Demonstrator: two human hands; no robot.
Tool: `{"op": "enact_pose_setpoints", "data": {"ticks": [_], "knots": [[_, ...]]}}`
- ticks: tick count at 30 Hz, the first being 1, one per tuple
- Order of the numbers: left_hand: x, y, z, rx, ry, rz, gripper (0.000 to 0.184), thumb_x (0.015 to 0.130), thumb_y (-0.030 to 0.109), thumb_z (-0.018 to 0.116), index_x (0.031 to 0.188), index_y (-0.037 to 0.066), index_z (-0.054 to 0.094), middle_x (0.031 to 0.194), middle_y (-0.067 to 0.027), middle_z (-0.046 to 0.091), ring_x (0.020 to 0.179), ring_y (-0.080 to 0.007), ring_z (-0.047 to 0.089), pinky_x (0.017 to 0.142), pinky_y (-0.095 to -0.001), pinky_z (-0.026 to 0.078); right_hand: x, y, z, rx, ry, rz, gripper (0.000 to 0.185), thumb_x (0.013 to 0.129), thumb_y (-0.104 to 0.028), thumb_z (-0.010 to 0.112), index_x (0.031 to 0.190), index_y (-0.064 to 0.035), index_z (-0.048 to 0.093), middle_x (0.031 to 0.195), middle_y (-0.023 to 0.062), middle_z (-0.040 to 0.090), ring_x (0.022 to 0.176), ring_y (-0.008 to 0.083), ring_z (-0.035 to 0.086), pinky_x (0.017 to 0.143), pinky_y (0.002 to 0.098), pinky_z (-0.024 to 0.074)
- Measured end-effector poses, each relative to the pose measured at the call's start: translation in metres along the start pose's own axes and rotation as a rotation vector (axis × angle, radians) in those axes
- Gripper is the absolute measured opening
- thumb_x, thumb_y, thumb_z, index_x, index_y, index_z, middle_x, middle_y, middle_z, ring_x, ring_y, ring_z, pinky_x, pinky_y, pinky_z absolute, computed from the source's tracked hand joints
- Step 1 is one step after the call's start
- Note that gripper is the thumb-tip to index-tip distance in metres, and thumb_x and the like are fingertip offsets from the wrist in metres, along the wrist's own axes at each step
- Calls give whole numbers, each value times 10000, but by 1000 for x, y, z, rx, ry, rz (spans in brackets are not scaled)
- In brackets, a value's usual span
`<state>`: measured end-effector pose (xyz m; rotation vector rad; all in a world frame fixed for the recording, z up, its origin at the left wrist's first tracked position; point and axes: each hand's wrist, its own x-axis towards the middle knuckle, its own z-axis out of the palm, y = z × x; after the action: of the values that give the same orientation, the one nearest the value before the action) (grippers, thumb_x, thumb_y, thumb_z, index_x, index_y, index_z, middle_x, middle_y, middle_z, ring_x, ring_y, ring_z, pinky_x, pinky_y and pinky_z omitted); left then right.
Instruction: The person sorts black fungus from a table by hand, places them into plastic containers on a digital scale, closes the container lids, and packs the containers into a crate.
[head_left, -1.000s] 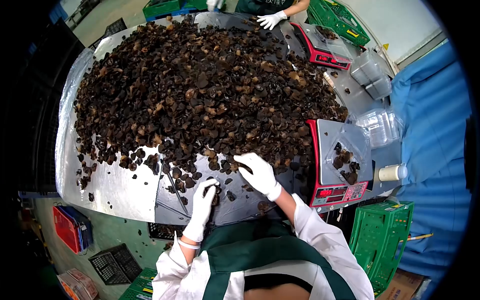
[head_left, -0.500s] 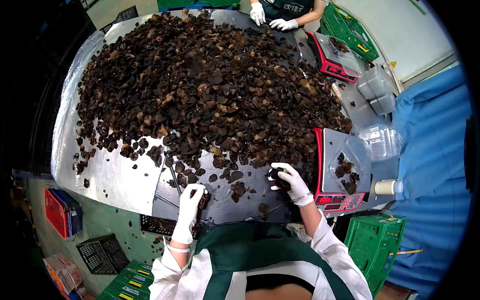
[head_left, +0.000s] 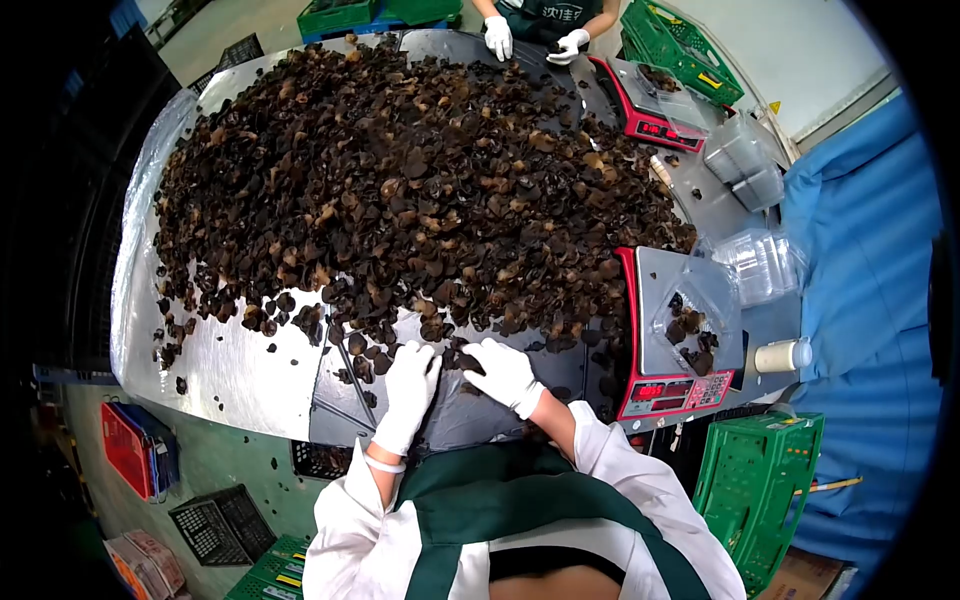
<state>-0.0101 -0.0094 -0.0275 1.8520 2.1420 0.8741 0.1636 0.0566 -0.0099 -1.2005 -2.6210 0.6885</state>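
— Top centre, what is showing on the apron (head_left: 556, 14)?
— White characters, 沈佳, are starting a partly hidden line.
— The hands?
— Having left the scale's (head_left: 690, 320) side, the right hand (head_left: 502, 376) is touching dark pieces (head_left: 400, 190) mid-frame, fingers bending; the left hand (head_left: 408, 392) is curling alongside. Whether either is gripping, I can't tell.

Count of items, by kind.
Scales (head_left: 668, 392): two; heap of dark pieces (head_left: 400, 190): one; bottle (head_left: 780, 356): one; red basket (head_left: 124, 448): one.
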Motion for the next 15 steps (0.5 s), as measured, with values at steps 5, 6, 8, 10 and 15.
{"op": "enact_pose_setpoints", "data": {"ticks": [5, 6, 8, 10, 15], "knots": [[-10, -1, -17, -96, -2, -57, 201, 771, 209, 699, 914, 88, 625, 826, -85, 525, 818, -272, 546, 680, -368, 472, 1, 23, -8, 316, 165, 14, 112, 829, -210, 606, 839, -104, 641, 807, 77, 612, 740, 272, 620, 652, 365, 504], [-9, 2, -18, -83, -1, -4, 261, 764, 227, 707, 977, 95, 634, 826, -83, 527, 816, -268, 546, 682, -368, 472, 2, 28, -12, 488, 202, -32, 106, 826, -187, 612, 843, -90, 652, 812, 86, 631, 743, 271, 622, 667, 352, 501], [-8, 8, -15, -22, -49, 66, 407, 740, 259, 726, 1105, 103, 634, 837, -79, 535, 806, -261, 542, 681, -366, 469, -2, 40, -21, 757, -8, 175, 125, 842, -137, 612, 915, -53, 670, 835, 73, 651, 723, 171, 608, 672, 287, 479], [-1, 17, -16, 38, -116, 115, 409, 735, 243, 725, 1102, 91, 630, 851, -86, 539, 801, -263, 540, 677, -366, 470, -6, 38, -37, 911, -85, 325, 120, 848, -129, 614, 905, -42, 671, 823, 57, 643, 720, 140, 590, 670, 270, 469], [-1, 6, 8, -53, -15, 71, 203, 738, 175, 708, 933, 138, 660, 842, -61, 547, 792, -259, 554, 680, -367, 481, -14, 35, -38, 477, 77, -46, 89, 823, -177, 640, 859, -99, 663, 844, 87, 634, 815, 249, 625, 705, 338, 492]]}}
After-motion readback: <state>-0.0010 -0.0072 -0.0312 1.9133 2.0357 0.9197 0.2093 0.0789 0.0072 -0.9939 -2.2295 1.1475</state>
